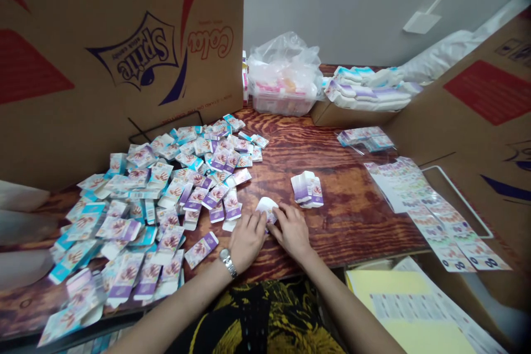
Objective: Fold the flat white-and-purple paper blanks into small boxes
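Note:
Near the table's front edge, a small white and purple box (267, 208) with its flap up lies between my hands. My left hand (249, 238), with a watch on its wrist, has its fingertips on the box's left side. The fingers of my right hand (292, 230) close on its right side. A small stack of purple and white boxes (307, 189) sits just beyond my right hand. Left of my hands spreads a big heap of small blue and purple boxes (166, 188), with one purple box (201, 249) lying beside my left wrist.
Tall cartons stand at left (124, 38) and right (489, 177). A plastic bag over a pink container (284, 94) and an open carton of packets (357, 116) are at the back. Sticker sheets (435, 213) lie at right, yellow paper (406, 310) below them.

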Available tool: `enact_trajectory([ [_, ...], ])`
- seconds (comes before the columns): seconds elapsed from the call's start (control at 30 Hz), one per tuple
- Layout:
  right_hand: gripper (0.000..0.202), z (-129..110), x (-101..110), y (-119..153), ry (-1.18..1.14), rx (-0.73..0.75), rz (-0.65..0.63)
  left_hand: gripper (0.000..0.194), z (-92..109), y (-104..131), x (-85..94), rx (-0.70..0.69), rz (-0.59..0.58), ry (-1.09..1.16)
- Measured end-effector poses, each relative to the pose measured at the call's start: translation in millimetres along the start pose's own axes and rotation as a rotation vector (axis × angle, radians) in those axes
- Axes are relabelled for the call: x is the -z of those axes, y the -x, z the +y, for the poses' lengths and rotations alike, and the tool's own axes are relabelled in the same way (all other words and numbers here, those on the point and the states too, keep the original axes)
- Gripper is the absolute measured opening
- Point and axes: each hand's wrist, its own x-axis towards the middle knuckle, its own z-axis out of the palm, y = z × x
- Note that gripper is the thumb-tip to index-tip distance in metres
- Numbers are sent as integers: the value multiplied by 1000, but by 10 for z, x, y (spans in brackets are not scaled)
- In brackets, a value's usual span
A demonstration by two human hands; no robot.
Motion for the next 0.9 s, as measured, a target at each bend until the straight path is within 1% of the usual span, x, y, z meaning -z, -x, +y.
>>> enact_trajectory([
  [0.07,37,-39,-59,5,43,0,-12,33,59,21,-167,14,-46,12],
  [0.13,36,-45,-116,9,20,-10,-1,30,50,29,-249,23,-50,20],
  [0.27,29,-39,-177,9,-148,-66,74,31,6,41,-236,39,-50,34],
  [0.33,21,-69,-165,-4,-247,-106,132,39,31,49,-209,69,-39,40],
  [0.43,15,-162,-98,-40,-371,-156,190,62,98,47,-180,146,21,90],
  [0.47,14,-197,-67,-52,-416,-169,192,68,113,41,-170,172,53,114],
  [0.53,14,-257,5,-73,-526,-181,166,71,116,21,-142,197,117,167],
  [0.6,14,-291,91,-79,-643,-155,121,65,88,-4,-91,209,163,235],
  [0.67,16,-298,185,-68,-704,-90,127,57,49,-26,-14,245,177,326],
  [0.73,23,-288,274,-43,-658,-5,204,51,22,-44,81,298,181,414],
  [0.8,26,-276,339,-14,-560,84,276,52,14,-56,175,317,193,480],
  [0.87,21,-270,372,8,-520,145,274,53,21,-63,245,291,210,516],
  [0.9,20,-270,378,14,-540,152,246,52,25,-66,267,270,214,524],
])
